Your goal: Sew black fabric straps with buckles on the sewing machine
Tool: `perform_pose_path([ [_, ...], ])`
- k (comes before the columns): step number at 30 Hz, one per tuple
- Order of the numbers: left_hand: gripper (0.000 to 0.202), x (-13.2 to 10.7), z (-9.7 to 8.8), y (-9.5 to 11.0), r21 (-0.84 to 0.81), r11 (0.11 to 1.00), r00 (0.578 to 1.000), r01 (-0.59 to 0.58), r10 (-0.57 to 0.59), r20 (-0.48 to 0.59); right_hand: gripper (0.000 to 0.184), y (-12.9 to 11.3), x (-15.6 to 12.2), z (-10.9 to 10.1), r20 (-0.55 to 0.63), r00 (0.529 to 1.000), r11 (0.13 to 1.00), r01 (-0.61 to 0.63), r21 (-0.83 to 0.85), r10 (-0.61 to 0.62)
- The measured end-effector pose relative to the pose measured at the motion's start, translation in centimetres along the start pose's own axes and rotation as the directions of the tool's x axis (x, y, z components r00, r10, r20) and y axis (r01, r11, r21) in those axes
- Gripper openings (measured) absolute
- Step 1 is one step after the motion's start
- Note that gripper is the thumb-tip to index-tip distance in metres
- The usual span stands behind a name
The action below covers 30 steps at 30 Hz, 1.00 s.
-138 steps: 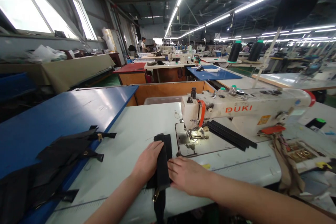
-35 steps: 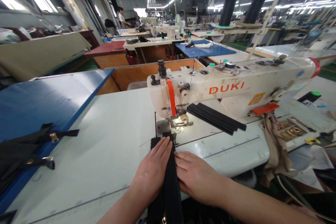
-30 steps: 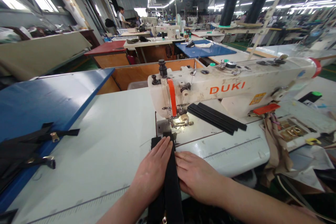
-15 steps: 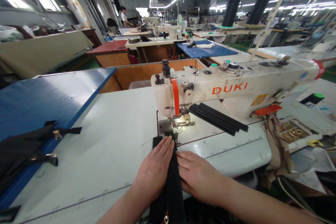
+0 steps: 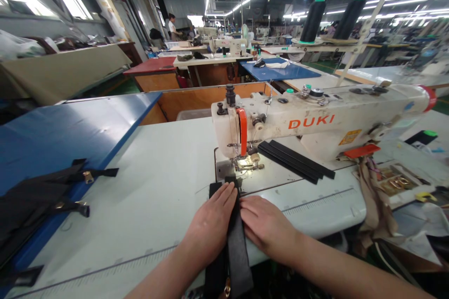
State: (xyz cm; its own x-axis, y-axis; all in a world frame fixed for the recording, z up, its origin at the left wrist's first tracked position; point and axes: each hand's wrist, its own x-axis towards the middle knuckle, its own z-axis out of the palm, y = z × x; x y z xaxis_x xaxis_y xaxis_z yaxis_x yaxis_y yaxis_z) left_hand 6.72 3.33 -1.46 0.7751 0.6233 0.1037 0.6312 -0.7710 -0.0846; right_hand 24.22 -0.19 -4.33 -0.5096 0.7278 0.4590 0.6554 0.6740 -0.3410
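A black webbing strap (image 5: pixel 237 247) lies on the white sewing table (image 5: pixel 150 196), its far end at the presser foot of the cream DUKI sewing machine (image 5: pixel 315 119). My left hand (image 5: pixel 212 226) lies flat on the strap's left side, fingers stretched toward the needle. My right hand (image 5: pixel 268 226) presses flat along its right edge. Both hands are open and pressing down on the strap. The strap's near end hangs over the table's front edge, with a brass fitting showing there.
Several black strips (image 5: pixel 298 161) lie under the machine arm. A pile of finished black straps with brass clips (image 5: pixel 45 196) rests on the blue side table at left. A tray of brass buckles (image 5: pixel 398 182) sits at right. Two black thread cones (image 5: pixel 333 16) stand behind. A person works far back.
Since 4.6 s ago the strap's end has moved from left of the machine up to the presser foot. In the last second my hands stay flat on it; the view shifts slightly.
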Motion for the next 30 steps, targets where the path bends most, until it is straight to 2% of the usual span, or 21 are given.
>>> perform_pose_path([
  [3,0.052,0.2,-0.3,-0.2,-0.016,1.000,1.000,0.016,-0.016,0.015,0.006,0.0,0.7,0.3,-0.017,0.991,0.991,-0.132,-0.037,0.132],
  [5,0.049,0.3,-0.2,-0.3,0.003,1.000,1.000,0.022,-0.022,0.006,0.010,0.1,1.1,0.4,-0.047,0.986,0.984,-0.160,-0.072,0.157],
  [12,0.049,0.1,0.9,-0.6,0.036,0.999,0.997,0.005,-0.002,-0.073,0.014,0.8,1.5,0.6,-0.128,0.992,0.991,-0.035,-0.128,0.019],
  [16,0.050,0.0,0.9,-0.6,0.056,0.998,0.990,-0.014,0.022,-0.140,0.010,1.1,1.6,0.8,-0.135,0.990,0.988,0.010,-0.156,-0.031],
  [19,0.049,-0.1,0.8,-0.5,0.069,0.997,0.984,-0.023,0.034,-0.176,0.017,1.2,1.6,0.9,-0.149,0.985,0.982,0.064,-0.176,-0.091],
  [24,0.048,0.1,0.9,-0.7,0.067,0.997,0.980,-0.031,0.044,-0.196,0.022,1.9,1.7,0.8,-0.093,0.978,0.963,0.160,-0.219,-0.184],
  [30,0.045,1.8,1.3,-1.8,0.038,0.999,0.976,-0.032,0.039,-0.212,0.010,3.7,3.1,0.7,-0.049,0.978,0.939,0.180,-0.293,-0.203],
])
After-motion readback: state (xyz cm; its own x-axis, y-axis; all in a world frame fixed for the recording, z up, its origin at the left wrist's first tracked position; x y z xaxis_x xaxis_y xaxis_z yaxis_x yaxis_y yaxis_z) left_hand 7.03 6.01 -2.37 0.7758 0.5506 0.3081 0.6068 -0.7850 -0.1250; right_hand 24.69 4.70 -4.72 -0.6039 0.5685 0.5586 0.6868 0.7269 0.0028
